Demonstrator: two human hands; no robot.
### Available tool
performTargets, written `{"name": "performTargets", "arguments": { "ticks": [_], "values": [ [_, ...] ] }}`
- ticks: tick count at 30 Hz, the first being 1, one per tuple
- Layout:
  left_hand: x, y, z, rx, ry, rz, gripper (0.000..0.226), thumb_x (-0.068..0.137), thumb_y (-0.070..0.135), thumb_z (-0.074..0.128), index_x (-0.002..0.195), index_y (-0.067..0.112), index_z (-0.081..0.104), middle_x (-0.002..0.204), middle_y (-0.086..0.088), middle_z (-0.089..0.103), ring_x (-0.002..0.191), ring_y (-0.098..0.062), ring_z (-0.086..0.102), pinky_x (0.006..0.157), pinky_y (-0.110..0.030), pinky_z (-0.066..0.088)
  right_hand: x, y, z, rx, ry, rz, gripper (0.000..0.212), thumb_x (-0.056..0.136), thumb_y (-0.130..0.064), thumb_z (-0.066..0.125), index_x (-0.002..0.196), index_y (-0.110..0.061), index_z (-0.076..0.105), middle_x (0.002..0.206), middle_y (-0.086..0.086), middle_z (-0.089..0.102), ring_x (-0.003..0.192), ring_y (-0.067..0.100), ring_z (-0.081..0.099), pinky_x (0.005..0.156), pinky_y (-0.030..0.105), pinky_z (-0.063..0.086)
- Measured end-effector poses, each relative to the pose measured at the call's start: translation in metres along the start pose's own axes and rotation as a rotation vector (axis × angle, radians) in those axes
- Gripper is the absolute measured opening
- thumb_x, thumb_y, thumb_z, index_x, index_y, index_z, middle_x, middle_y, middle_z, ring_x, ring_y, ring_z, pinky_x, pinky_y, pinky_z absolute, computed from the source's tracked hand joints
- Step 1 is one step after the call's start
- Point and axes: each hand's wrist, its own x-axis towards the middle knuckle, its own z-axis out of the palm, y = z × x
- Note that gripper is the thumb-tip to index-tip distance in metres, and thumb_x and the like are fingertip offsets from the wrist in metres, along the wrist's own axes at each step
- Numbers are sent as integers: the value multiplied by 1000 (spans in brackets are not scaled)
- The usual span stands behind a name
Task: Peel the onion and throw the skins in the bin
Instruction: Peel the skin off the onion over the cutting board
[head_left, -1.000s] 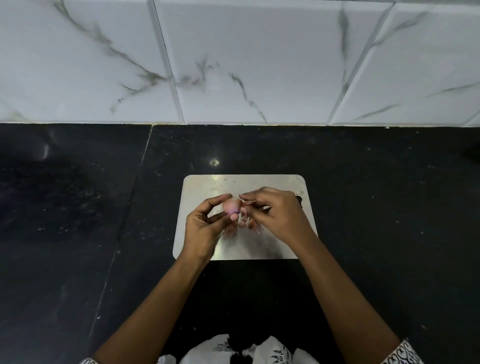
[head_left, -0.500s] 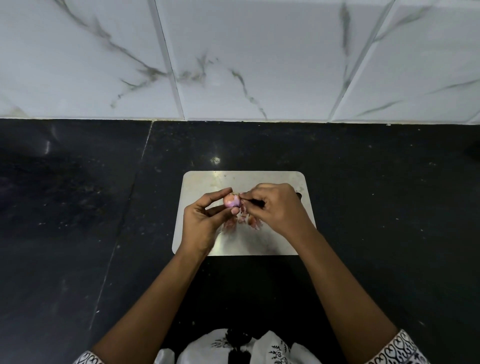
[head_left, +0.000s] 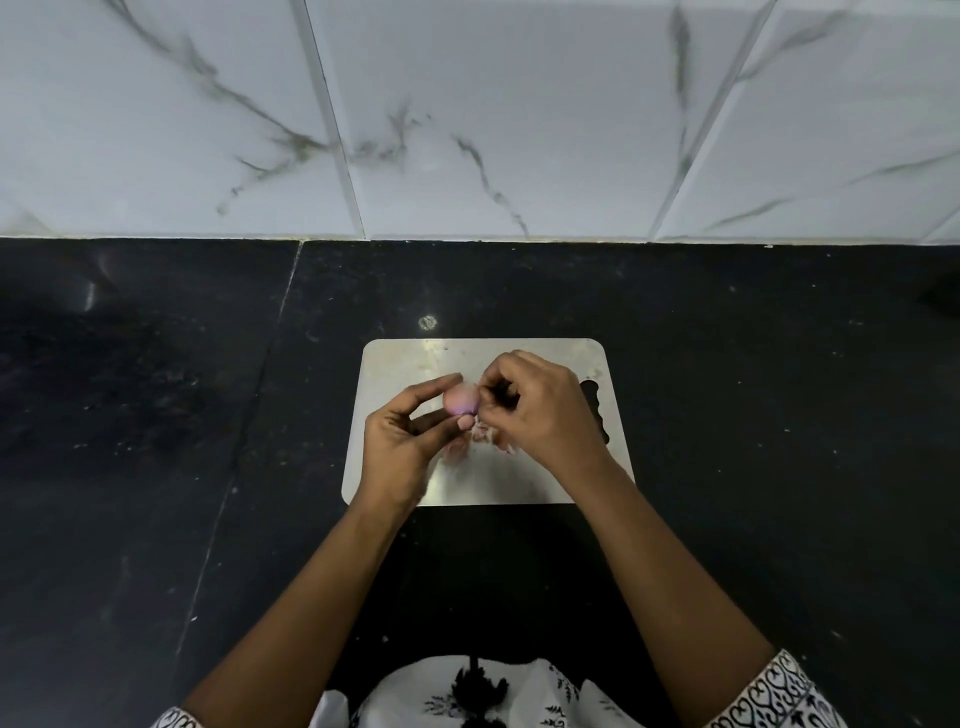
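A small pink onion is pinched between the thumb and fingers of my left hand, held just above a metal cutting board. My right hand is curled against the onion's right side, its fingertips pinching at the skin there. Loose pale pink skins lie on the board under both hands, partly hidden by them. No bin is in view.
The board lies on a black stone counter that runs left and right. A white marble-tiled wall rises behind it. A dark handle cut-out shows at the board's right edge.
Both hands have shifted slightly toward the wall with the onion. My right fingertips have closed in tighter against the onion's right side.
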Motion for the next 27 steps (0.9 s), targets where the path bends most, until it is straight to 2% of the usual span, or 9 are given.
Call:
{"name": "performTargets", "arguments": {
  "ticks": [2,4,6,9,12,17,20,24,27],
  "values": [
    [2,-2,1,-23,5,-10,43,76,-20,60,109,6,62,87,7,76,81,-11,72,72,-21,57,3,2,1,163,42,159,3,79,-11,68,79,-10,65,73,-5,64,64,5,60,59,16,51],
    [7,-4,3,-28,3,-13,42,76,-20,60,108,8,62,89,8,76,83,-10,72,72,-21,56,4,4,0,315,84,279,5,83,-9,64,83,-12,67,72,-12,62,67,0,63,59,10,50],
    [13,-7,4,-35,14,-11,41,76,-17,62,108,9,64,94,5,75,86,-11,72,74,-21,55,4,8,-1,367,77,252,9,85,-9,64,90,-12,69,79,-13,64,74,1,64,63,10,51],
    [24,-11,5,-58,46,-3,42,76,-13,66,109,12,66,104,0,74,94,-18,71,78,-24,54,7,17,0,301,18,117,20,82,-12,68,102,-13,70,93,-9,65,83,-2,63,71,9,50],
    [36,-14,7,-40,36,21,42,75,-14,66,110,11,66,104,-1,73,97,-20,70,80,-24,54,16,24,0,185,30,44,20,81,-13,69,100,-11,71,91,-2,69,78,1,63,70,10,51],
    [55,-20,5,9,37,69,44,74,-11,69,109,15,67,109,-6,71,101,-23,69,83,-26,54,36,33,5,28,8,-18,19,81,-15,69,98,-8,72,85,7,71,73,13,64,66,27,56],
    [65,-24,2,57,3,106,44,73,-9,70,110,15,67,110,-10,70,102,-24,68,85,-28,54,41,39,9,7,20,-5,15,81,-14,69,94,-8,73,84,7,70,72,13,63,65,28,56],
    [66,-31,5,51,-14,99,45,74,-11,69,115,7,65,108,-3,72,102,-20,68,87,-29,55,43,44,20,-24,98,52,6,78,-13,70,80,-8,68,78,3,66,68,12,60,59,25,53],
    [67,-32,4,9,14,85,44,75,-11,68,114,10,65,108,2,73,101,-18,69,84,-23,54,40,53,24,-41,119,204,6,78,-9,69,82,-11,64,83,0,63,74,11,60,62,14,48]
  ]
}}
